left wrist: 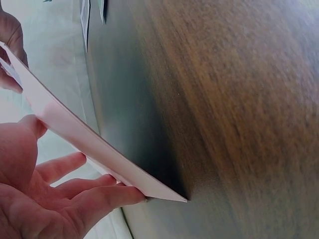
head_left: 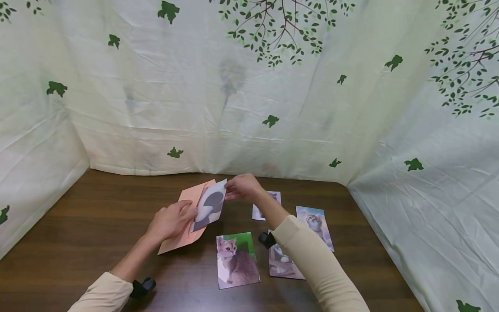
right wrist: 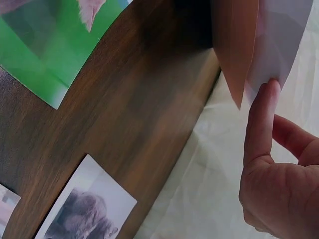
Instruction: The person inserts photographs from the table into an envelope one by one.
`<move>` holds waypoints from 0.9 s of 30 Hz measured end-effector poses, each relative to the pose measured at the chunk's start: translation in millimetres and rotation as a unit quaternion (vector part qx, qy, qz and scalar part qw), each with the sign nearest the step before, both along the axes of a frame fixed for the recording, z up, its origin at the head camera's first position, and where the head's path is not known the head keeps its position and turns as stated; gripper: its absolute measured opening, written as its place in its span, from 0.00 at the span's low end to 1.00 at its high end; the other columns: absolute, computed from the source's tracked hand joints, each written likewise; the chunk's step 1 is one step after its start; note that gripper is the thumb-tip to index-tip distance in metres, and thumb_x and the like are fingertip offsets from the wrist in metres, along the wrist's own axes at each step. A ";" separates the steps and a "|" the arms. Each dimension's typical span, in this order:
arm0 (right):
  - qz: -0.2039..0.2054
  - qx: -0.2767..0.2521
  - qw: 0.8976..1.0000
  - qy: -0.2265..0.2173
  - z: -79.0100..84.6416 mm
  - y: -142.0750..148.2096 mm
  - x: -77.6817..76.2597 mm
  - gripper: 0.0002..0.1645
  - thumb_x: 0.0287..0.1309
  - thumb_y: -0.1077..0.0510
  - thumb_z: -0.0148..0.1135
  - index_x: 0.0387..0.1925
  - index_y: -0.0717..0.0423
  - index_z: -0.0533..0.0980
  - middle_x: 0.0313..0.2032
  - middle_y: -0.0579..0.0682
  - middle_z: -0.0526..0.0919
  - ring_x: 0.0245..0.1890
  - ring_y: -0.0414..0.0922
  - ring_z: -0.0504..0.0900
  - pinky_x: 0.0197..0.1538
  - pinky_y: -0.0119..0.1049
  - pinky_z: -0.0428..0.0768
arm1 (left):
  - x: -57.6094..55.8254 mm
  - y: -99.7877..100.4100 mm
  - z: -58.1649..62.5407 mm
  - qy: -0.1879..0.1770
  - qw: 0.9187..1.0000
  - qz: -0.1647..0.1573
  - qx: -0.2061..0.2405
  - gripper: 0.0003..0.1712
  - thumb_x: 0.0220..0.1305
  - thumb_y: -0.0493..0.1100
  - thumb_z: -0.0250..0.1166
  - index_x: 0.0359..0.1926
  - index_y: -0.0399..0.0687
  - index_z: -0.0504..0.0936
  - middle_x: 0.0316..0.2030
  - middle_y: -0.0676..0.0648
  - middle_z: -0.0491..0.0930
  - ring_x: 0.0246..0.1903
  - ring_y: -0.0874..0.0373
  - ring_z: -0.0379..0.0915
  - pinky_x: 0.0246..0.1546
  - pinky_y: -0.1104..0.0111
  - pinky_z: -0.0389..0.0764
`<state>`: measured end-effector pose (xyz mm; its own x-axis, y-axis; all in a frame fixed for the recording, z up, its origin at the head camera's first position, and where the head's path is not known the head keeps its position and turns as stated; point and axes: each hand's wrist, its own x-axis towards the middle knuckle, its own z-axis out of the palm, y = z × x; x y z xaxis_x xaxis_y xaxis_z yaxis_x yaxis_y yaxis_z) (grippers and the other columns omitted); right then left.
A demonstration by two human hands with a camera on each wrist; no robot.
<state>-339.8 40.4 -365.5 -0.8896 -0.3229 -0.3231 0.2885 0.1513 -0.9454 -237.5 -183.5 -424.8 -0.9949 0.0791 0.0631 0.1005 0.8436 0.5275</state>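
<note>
My left hand [head_left: 171,222] grips a peach-coloured envelope [head_left: 190,193], tilted up off the table, with the thumb on its near face and the fingers behind it. A photo print [head_left: 213,203] with grey and white shapes sits at the envelope's right side, its left part overlapped by the envelope's edge. My right hand [head_left: 244,186] pinches the print's upper right edge between thumb and fingers. In the right wrist view the index fingertip lies against the print [right wrist: 279,45], beside the envelope [right wrist: 233,55]. How deep the print sits in the envelope cannot be told.
On the brown table [head_left: 97,221] lie a cat photo with a green background [head_left: 238,262], a kitten photo with a blue top [head_left: 315,223], a small photo [head_left: 257,213] and another photo [head_left: 286,269] partly under my right forearm. A white leaf-patterned curtain [head_left: 195,95] borders the table.
</note>
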 end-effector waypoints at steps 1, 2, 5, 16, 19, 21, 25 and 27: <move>0.001 0.002 1.000 0.003 -0.2 -1.6 0.3 0.11 0.65 0.69 0.60 0.44 0.76 0.80 0.26 0.58 0.84 0.21 0.45 0.86 0.50 0.48 0.85 | -0.4 0.1 -0.3 0.002 1.000 0.001 0.000 0.32 0.76 0.55 0.52 0.69 0.38 0.73 0.62 0.30 0.76 0.59 0.27 0.74 0.56 0.40 0.74; 0.002 0.003 1.000 0.005 -0.5 -3.1 0.5 0.11 0.65 0.69 0.60 0.44 0.77 0.80 0.26 0.58 0.83 0.21 0.45 0.86 0.51 0.49 0.84 | -0.7 0.0 -0.5 0.003 1.000 0.002 -0.001 0.32 0.76 0.55 0.52 0.69 0.38 0.73 0.62 0.30 0.76 0.58 0.27 0.74 0.56 0.40 0.74; 0.005 0.009 1.000 0.011 -1.5 -7.6 1.1 0.11 0.65 0.69 0.60 0.44 0.77 0.80 0.26 0.58 0.83 0.21 0.45 0.86 0.54 0.51 0.82 | -1.5 0.4 -1.3 0.000 1.000 0.006 -0.001 0.32 0.75 0.56 0.52 0.69 0.39 0.74 0.62 0.31 0.77 0.59 0.28 0.74 0.55 0.40 0.74; 0.005 0.044 0.998 0.033 -3.7 -21.0 6.2 0.09 0.64 0.69 0.61 0.40 0.75 0.82 0.23 0.57 0.84 0.20 0.45 0.86 0.50 0.50 0.84 | -2.1 0.4 -1.2 -0.016 1.000 0.008 0.001 0.33 0.76 0.58 0.50 0.70 0.40 0.73 0.62 0.31 0.77 0.60 0.28 0.73 0.56 0.40 0.73; 0.004 0.057 0.998 0.037 -5.3 -23.1 5.8 0.09 0.64 0.68 0.61 0.39 0.74 0.82 0.23 0.57 0.84 0.20 0.45 0.86 0.47 0.49 0.85 | -2.0 0.5 -1.5 -0.014 1.000 0.009 0.004 0.33 0.76 0.58 0.50 0.70 0.40 0.73 0.63 0.31 0.77 0.60 0.28 0.72 0.57 0.39 0.73; 0.004 0.063 0.997 0.039 -6.6 -24.3 5.2 0.09 0.64 0.68 0.61 0.39 0.73 0.82 0.24 0.57 0.84 0.20 0.45 0.85 0.49 0.51 0.84 | -1.5 0.7 -1.7 -0.013 1.000 0.010 0.007 0.32 0.76 0.57 0.50 0.70 0.40 0.73 0.63 0.31 0.76 0.60 0.28 0.72 0.57 0.40 0.73; 0.007 0.079 0.996 0.043 -8.6 -26.5 4.4 0.08 0.64 0.67 0.61 0.39 0.72 0.83 0.25 0.58 0.85 0.20 0.45 0.86 0.54 0.55 0.81 | -1.0 0.5 -0.7 -0.014 1.000 0.012 0.010 0.33 0.77 0.58 0.50 0.70 0.40 0.73 0.63 0.31 0.76 0.60 0.28 0.73 0.56 0.40 0.74; 0.005 0.080 0.996 0.041 -8.8 -27.0 4.6 0.08 0.64 0.68 0.61 0.39 0.72 0.82 0.25 0.59 0.85 0.20 0.46 0.86 0.54 0.56 0.81 | -0.9 0.4 0.0 -0.015 1.000 0.012 0.011 0.33 0.77 0.59 0.50 0.70 0.40 0.73 0.63 0.30 0.76 0.60 0.28 0.73 0.55 0.40 0.74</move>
<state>-335.2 13.4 -374.3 -0.9124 -0.2813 -0.2973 0.2091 0.3041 -0.9294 -238.4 -183.1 -424.8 -0.9980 0.0539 0.0338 0.0636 0.8343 0.5477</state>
